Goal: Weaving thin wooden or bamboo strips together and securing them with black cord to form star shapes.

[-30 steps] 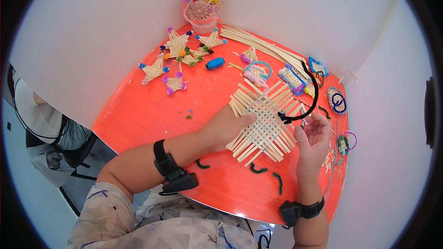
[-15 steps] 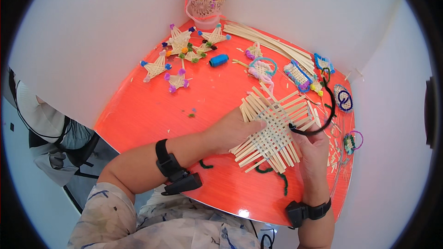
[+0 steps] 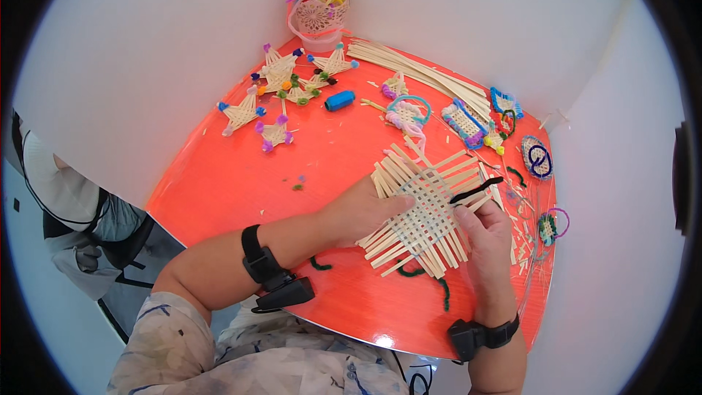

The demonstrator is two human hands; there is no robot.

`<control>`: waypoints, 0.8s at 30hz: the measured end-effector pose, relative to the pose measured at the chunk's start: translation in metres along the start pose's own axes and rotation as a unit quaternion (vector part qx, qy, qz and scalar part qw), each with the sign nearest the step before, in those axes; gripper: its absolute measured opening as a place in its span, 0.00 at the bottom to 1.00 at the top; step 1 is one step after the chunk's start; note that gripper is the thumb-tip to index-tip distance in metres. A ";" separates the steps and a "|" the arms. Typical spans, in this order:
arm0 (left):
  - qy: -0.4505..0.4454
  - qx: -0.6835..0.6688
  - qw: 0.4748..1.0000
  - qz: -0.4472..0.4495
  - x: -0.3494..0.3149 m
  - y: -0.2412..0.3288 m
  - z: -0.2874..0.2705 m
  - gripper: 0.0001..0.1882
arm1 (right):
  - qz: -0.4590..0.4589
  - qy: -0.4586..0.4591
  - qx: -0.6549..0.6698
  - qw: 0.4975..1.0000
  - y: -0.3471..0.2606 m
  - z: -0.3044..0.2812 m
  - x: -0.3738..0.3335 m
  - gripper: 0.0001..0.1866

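Between my hands is a woven panel of pale bamboo strips (image 3: pixel 428 216), held above the table, its loose strip ends sticking out all round. My left hand (image 3: pixel 365 211) grips its left side, thumb on top of the weave and fingers hidden beneath. My right hand (image 3: pixel 484 238) closes on the panel's right corner, thumb pressed near one end of a black pipe cleaner (image 3: pixel 477 190). That stem lies over the strip ends there and points up to the right. Dark green pipe cleaner pieces (image 3: pixel 445 296) lie on the table below the panel.
Star-shaped weavings (image 3: pixel 278 73) lie at the back left, beside a blue thread spool (image 3: pixel 339 100). Long bamboo strips (image 3: pixel 420 73) and small trimmed weavings (image 3: pixel 464 123) lie at the back right. A basket of pipe cleaners (image 3: pixel 319 22) stands in the far corner. Strip scraps (image 3: pixel 518 230) litter the right side.
The black pipe cleaner, which curved up high in a loop, now lies lower and straighter across the panel's right corner. My right fingers have shifted around it. The left hand keeps its hold.
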State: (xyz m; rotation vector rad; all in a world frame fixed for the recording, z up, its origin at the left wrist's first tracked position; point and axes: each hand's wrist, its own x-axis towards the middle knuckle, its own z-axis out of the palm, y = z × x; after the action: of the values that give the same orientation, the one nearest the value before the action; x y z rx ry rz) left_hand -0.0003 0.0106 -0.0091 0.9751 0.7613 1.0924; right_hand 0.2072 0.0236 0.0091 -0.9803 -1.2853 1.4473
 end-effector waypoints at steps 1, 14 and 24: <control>0.000 -0.031 0.999 -0.009 0.000 0.000 -0.001 0.24 | 0.000 0.001 0.000 1.000 -0.002 0.003 0.000 0.09; -0.010 -0.015 1.000 0.001 -0.004 0.006 0.000 0.23 | -0.008 -0.019 0.039 0.999 -0.005 0.005 -0.001 0.11; -0.006 0.118 0.993 0.014 -0.004 0.007 0.003 0.20 | -0.155 0.085 -0.055 0.983 -0.012 -0.008 0.002 0.04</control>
State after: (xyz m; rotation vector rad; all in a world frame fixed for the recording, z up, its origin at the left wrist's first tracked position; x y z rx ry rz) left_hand -0.0015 0.0075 -0.0016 1.1933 0.8822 1.0344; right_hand 0.2157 0.0275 0.0195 -0.9077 -1.3360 1.0424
